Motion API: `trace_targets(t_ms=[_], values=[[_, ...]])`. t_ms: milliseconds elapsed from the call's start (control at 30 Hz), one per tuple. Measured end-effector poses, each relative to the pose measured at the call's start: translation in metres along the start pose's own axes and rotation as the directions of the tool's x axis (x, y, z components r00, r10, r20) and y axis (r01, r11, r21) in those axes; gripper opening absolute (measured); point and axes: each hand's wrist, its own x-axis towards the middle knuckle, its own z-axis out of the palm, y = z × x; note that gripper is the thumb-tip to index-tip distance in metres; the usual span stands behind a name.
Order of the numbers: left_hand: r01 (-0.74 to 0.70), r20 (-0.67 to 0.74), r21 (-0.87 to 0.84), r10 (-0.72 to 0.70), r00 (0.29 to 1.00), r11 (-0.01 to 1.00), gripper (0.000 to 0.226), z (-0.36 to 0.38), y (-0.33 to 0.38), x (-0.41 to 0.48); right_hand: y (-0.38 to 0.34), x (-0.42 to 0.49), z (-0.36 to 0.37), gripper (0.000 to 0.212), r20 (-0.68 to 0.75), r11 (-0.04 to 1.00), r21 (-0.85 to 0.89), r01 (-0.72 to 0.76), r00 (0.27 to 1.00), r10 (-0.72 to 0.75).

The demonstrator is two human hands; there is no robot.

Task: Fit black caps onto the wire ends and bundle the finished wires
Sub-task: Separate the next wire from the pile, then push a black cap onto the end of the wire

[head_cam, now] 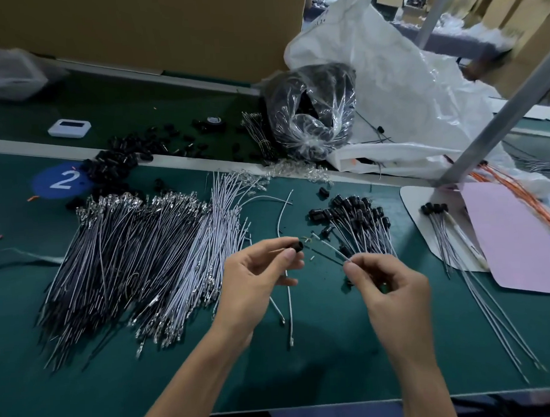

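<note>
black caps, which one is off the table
The black cap pinched in the left hand, facing the wires the right hand holds; the rest lie on the table.

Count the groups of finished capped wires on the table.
2: a big pile just beyond the right hand, a small group on the white card at right. Others may be hidden.

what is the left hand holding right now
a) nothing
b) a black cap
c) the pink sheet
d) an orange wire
b: the left hand pinches a black cap between thumb and fingers, facing the white wire that the right hand holds.
</note>
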Motion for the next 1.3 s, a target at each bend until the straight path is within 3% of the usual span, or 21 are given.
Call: trace_targets(t_ms=[167, 567, 1300], values=[[-0.035, -0.035, -0.003, 0.035, 0.999, 0.999, 0.018, -0.01, 0.01, -0.004, -0.019, 0.004, 0.007, 0.021, 0.043, 0.994, -0.052, 0.095, 0.995, -0.093], [-0.04, -0.034, 0.022, 0.041, 0.999, 0.999, 0.017, -0.023, 0.017, -0.009, -0.038, 0.0, 0.016, 0.02, 0.054, 0.976, -0.142, 0.168, 0.985, -0.162], [-0.037, -0.053, 0.037, 0.039, 0.998, 0.999, 0.019, -0.037, 0.027, -0.011, -0.04, 0.002, 0.031, 0.02, 0.067, 0.973, -0.153, 0.176, 0.984, -0.167]])
